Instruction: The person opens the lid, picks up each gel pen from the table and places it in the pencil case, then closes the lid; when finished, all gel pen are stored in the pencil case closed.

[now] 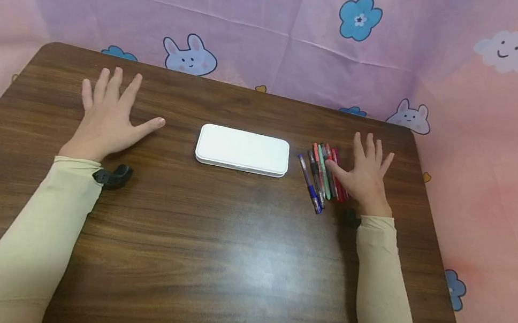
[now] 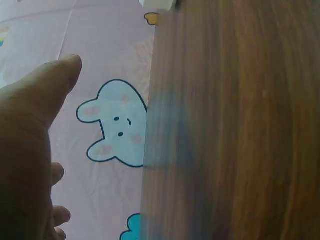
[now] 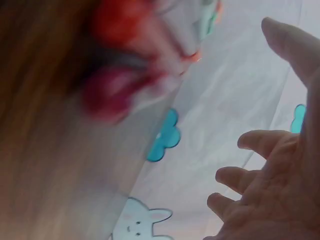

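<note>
A white pencil case (image 1: 243, 150), its lid closed, lies in the middle of the wooden table. Just right of it is a row of several pens (image 1: 319, 174) in blue, black, pink, green and red. My left hand (image 1: 105, 124) is spread with straight fingers to the left of the case and holds nothing. On the right, my right hand (image 1: 365, 175) is spread too, its thumb overlapping the red pens in the head view. Close up and blurred, the red pen ends (image 3: 107, 95) show in the right wrist view, apart from the fingers.
The brown table (image 1: 207, 263) has rounded corners and meets a pink and purple curtain (image 1: 275, 29) printed with rabbits and flowers at the back and right. A dark strap (image 1: 113, 176) sits at the left wrist.
</note>
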Motion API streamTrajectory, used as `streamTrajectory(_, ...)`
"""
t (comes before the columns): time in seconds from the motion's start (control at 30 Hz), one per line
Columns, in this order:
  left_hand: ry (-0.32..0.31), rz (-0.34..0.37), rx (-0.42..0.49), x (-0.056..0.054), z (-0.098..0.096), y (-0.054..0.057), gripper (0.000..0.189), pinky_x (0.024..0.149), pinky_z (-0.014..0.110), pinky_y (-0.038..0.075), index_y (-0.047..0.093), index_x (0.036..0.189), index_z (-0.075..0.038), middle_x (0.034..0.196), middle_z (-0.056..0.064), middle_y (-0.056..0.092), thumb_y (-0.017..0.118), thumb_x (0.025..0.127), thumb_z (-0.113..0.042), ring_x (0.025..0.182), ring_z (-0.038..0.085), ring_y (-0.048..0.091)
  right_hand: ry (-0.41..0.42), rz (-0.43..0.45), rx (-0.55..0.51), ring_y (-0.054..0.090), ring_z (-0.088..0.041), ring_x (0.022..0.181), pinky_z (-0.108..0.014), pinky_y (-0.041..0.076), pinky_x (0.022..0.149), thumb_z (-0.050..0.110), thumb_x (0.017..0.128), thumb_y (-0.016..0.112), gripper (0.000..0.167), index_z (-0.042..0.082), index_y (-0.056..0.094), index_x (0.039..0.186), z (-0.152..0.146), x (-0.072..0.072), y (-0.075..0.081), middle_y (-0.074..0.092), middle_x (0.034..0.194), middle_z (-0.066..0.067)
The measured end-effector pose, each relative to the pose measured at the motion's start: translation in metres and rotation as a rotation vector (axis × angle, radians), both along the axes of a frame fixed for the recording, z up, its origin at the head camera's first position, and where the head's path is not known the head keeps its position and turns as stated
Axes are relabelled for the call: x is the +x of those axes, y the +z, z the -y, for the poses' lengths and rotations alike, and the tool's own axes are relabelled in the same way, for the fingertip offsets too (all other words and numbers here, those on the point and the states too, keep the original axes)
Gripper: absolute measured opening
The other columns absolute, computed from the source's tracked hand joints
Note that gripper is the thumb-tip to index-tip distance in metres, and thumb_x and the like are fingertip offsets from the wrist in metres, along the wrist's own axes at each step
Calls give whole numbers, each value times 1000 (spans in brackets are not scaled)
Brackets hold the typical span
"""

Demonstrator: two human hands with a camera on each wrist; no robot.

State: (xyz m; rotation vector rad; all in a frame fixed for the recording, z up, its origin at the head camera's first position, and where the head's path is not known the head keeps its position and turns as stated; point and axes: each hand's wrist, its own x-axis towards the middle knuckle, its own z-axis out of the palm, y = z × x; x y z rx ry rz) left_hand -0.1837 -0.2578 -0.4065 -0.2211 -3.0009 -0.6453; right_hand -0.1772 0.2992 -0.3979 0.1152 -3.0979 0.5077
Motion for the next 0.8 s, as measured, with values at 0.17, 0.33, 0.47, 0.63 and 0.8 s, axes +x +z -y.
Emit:
streamTrajectory(0.17,-61,22,140,0,-16,-6,102,123,67,-10,9,168,-17,173,19,1,59,94,-67,159,39,-9,78,-71,-75,3,-41,158,-65,-6,125,55,93,69,99,8,21,165,22,2,8,11,171,-22)
streamTrajectory(0.33,-148,121,335,5,-40,-18,96,122,72,13,14,168,-25,172,12,14,67,94,-58,158,38,9,243,-98,-105,15,-38,157,-60,18,126,46,91,77,97,9,25,164,60,6,20,20,169,-19)
streamTrajectory(0.47,-202,174,426,5,-59,-25,93,123,67,20,18,167,-27,170,11,21,70,94,-54,157,36,19,386,-77,-34,26,-36,155,-55,27,125,48,90,78,95,9,31,162,91,5,25,28,167,-18)
streamTrajectory(0.63,-256,195,468,3,-74,-31,94,126,61,16,19,166,-26,170,10,24,73,93,-52,157,32,19,505,-12,55,31,-37,152,-52,26,126,49,88,78,93,8,35,160,118,-2,23,33,164,-18)
streamTrajectory(0.8,-308,187,429,2,-81,-35,98,129,52,-5,19,167,-21,170,11,25,74,92,-52,158,32,18,569,29,103,34,-36,150,-49,28,125,48,89,78,90,10,36,160,127,-9,16,36,162,-19)
